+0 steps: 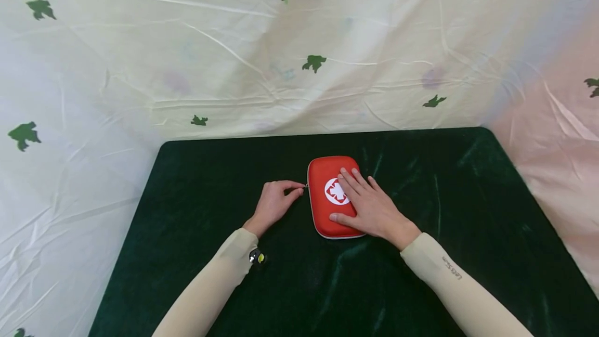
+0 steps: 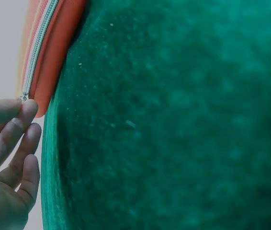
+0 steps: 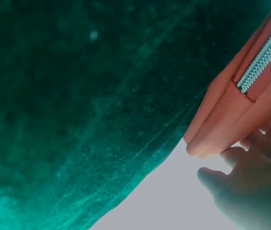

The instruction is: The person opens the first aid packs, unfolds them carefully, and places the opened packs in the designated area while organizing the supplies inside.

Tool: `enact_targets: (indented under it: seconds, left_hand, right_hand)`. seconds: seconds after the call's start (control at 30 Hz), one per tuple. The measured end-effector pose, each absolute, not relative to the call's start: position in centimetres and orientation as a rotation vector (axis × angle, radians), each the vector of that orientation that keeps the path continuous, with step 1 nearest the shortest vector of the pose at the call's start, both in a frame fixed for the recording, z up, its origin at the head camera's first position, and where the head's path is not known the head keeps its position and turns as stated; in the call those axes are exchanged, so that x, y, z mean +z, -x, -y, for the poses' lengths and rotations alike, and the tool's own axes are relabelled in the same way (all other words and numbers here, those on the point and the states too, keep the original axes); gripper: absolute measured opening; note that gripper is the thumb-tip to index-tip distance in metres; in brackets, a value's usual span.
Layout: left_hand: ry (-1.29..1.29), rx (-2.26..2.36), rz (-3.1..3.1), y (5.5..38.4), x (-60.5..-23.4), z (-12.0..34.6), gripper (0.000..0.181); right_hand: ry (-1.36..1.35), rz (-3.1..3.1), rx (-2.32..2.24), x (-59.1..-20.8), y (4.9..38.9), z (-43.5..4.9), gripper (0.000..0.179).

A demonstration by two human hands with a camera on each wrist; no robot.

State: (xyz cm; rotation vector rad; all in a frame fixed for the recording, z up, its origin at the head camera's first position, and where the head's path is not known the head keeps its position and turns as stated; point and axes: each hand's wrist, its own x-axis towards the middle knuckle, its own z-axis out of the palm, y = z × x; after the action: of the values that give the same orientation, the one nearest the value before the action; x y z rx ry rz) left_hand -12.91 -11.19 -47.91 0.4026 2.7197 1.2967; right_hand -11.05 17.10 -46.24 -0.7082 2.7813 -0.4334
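Observation:
A red zippered case (image 1: pixel 323 217) with a white round emblem lies flat on the dark green cloth. At its left side, my left hand (image 1: pixel 273 203) pinches the small zipper pull (image 2: pixel 24 97) between thumb and forefinger. The silver zipper (image 2: pixel 39 48) runs along the case's edge in the left wrist view, its teeth closed. My right hand (image 1: pixel 372 207) rests flat on the right part of the case, fingers spread and covering some of the emblem. In the right wrist view the zipper's end (image 3: pixel 243 86) shows by a fabric strip.
The green velvet cloth (image 1: pixel 210 181) covers the table, with creases on its right side. A pale curtain (image 1: pixel 224 66) with green leaf and bird shapes hangs behind and at both sides. A dark round device (image 1: pixel 257 257) sits at the left wrist.

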Motion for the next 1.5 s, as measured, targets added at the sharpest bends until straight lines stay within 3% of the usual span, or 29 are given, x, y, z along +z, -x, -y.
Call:
enact_targets:
  seconds: [1.5]
  left_hand:
    - [-0.5, 1.278, -2.651, 10.7, -48.3, 12.1, 0.02]
  right_hand:
    - [0.696, -2.785, -0.405, -46.3, 11.0, -16.9, 0.106]
